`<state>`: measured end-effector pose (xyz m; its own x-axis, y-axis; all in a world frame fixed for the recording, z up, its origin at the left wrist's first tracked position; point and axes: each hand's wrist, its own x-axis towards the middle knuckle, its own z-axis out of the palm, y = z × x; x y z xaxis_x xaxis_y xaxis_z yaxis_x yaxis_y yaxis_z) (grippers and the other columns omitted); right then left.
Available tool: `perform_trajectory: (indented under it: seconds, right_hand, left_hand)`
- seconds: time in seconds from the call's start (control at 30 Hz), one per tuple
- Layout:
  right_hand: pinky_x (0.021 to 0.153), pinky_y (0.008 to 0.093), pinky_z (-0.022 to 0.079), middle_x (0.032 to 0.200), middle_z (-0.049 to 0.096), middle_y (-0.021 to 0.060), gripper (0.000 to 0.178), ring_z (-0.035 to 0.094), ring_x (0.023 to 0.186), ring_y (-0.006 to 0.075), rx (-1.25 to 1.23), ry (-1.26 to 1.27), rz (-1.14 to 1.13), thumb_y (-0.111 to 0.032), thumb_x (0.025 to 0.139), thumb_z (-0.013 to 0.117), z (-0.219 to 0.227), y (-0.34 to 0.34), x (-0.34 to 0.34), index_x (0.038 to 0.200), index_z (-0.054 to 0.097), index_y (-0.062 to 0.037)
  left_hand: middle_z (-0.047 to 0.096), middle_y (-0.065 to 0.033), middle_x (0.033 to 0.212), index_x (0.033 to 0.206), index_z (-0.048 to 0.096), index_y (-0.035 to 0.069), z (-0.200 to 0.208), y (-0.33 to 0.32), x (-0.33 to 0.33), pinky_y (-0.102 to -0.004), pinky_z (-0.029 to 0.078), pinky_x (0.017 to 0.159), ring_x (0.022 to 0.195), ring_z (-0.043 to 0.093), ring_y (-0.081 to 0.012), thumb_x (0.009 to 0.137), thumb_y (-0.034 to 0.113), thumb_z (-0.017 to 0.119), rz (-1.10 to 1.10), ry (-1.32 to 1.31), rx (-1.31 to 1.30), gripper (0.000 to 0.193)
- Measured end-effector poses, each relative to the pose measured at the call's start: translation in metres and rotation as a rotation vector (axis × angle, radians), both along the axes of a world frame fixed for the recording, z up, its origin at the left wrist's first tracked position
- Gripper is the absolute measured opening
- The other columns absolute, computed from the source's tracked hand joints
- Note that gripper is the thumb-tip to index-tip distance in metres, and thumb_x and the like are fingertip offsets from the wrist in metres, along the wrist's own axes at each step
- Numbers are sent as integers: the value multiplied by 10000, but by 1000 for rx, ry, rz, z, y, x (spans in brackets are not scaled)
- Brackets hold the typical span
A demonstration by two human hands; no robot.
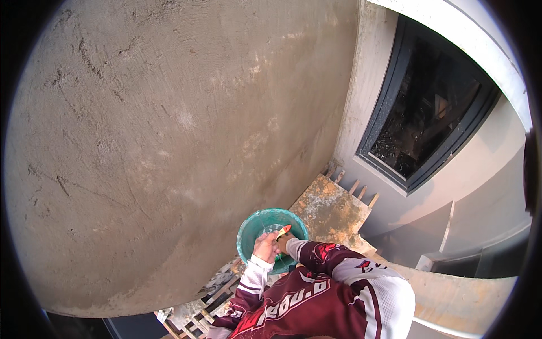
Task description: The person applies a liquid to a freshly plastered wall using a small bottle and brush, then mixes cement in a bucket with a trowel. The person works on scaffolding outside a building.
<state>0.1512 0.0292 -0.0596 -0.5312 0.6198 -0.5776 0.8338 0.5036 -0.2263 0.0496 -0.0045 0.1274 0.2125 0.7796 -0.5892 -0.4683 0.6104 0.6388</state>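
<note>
Both my hands are together inside the mouth of a round green bucket (248, 226) with pale liquid in the bottom. My left hand (263, 248) is closed around a brush-like tool with a slim yellow-and-red handle (284, 231). The handle points up and to the right. The tool's lower end is hidden by my hands, so its exact kind does not show clearly. Close against the left hand, my right hand (283, 243) reaches down into the bucket. Its fingers are mostly hidden behind the left hand and the sleeve.
A large rough cement-plastered wall (169, 141) rises on the left. The bucket stands beside a stained board platform (330, 209) with wooden slat ends. At the right is a dark-framed window (435, 101) in a pale wall. More wooden slats (189, 319) lie below the bucket.
</note>
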Motion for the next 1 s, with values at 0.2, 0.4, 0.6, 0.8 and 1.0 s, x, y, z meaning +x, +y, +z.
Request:
perform_trajectory:
  seconds: [0.2, 0.4, 0.6, 0.8, 1.0]
  right_hand:
    - [853, 403, 461, 1090, 603, 110, 594, 578, 1036, 301, -253, 315, -153, -64, 697, 661, -34, -3, 16, 1249, 464, -163]
    - [805, 375, 458, 1015, 591, 139, 588, 591, 901, 271, -156, 769, -427, -75, 669, 737, 5, -10, 30, 1167, 425, -46]
    - [798, 341, 479, 1001, 591, 133, 626, 586, 927, 219, -232, 1051, -1005, -132, 645, 750, -11, -11, 112, 1169, 433, 2]
    - [533, 328, 534, 897, 656, 73, 379, 631, 737, 167, 31, 832, -1373, -222, 660, 751, 97, 49, 198, 976, 644, -40]
    - [526, 253, 490, 806, 625, 46, 367, 593, 671, 116, 869, 1460, -767, -246, 741, 662, 547, 218, 187, 1007, 614, 2]
  left_hand:
    - [325, 60, 544, 767, 487, 119, -19, 1, -10, -282, 347, 465, 455, 322, -81, 821, 128, 628, -1, -18, -41, 151]
    - [396, 17, 585, 799, 490, 89, -76, -10, -38, -276, 358, 393, 438, 381, -103, 795, 145, 637, 130, 52, -88, 157]
    - [324, -5, 550, 770, 488, 90, -109, -13, -51, -339, 364, 397, 430, 351, -146, 775, 156, 624, 241, 200, -233, 152]
    - [339, -82, 485, 764, 471, 51, -147, -15, -71, -368, 340, 355, 382, 371, -226, 766, 152, 594, 285, 296, -364, 160]
    - [466, -173, 481, 742, 505, -40, -183, -13, -82, -406, 367, 322, 356, 482, -291, 755, 223, 616, 353, 288, -308, 286]
